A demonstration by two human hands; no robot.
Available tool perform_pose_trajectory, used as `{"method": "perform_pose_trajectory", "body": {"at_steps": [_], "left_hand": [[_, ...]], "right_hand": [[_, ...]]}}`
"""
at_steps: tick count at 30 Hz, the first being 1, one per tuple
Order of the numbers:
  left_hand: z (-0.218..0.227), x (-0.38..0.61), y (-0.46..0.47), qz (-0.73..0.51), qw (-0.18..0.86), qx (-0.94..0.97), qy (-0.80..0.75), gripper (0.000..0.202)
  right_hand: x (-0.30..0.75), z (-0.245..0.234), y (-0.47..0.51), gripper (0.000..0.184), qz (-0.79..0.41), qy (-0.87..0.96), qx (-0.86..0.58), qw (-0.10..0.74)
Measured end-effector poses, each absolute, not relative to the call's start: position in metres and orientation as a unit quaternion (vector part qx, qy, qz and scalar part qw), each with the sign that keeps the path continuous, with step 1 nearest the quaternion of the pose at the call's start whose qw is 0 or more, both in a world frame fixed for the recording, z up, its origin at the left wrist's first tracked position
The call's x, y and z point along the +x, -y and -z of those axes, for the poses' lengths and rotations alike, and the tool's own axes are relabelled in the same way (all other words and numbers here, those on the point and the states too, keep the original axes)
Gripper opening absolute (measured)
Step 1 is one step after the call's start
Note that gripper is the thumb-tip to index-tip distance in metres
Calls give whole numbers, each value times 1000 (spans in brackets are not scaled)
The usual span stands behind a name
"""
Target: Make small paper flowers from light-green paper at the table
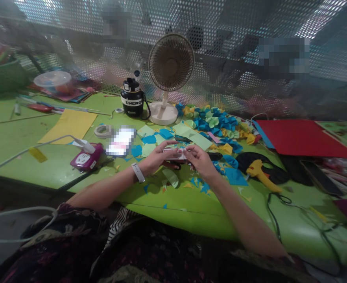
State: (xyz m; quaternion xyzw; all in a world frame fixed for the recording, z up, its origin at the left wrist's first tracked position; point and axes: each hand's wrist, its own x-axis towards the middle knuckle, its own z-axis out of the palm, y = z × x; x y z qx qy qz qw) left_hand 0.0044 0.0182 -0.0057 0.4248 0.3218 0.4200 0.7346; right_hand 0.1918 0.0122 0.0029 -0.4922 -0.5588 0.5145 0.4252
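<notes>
Over the middle of the green table, a small flat white box with red marks (175,154) is between my two hands. My left hand (155,158) wears a white band at the wrist and grips the box's left side. Fingers of my right hand (199,160) are pinched at its right end, and I cannot see exactly what the fingertips grasp. Just below the box lies a dark red looped handle (176,166), partly covered by the hands. Cut pieces of blue paper (235,176) and pale green paper (170,178) are scattered around.
A fan (171,63) and a black bottle (132,98) stand behind, beside folded paper pieces (209,120). To the left are a lit phone (120,141), tape roll (103,131) and purple power strip (86,157) with a cable. A yellow glue gun (262,175) and red sheet (303,137) lie right.
</notes>
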Motion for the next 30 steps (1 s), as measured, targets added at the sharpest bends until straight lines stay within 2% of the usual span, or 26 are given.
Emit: {"method": "perform_pose_trajectory", "body": {"at_steps": [10,19,25,30], "left_hand": [[6,7,-14,-426,706,462,-326,42],[1,14,-8,-472,657,459,-369,29],[0,13,-4,-440,667,495,-341,33],[4,18,-5,-457,678,464,-340,38]], "right_hand": [[183,4,-1,66,-632,558,-400,360],[178,8,-1,58,-592,525,-436,429],[179,17,-1,65,-605,537,-437,394],[170,20,0,75,-604,494,-439,447]]}}
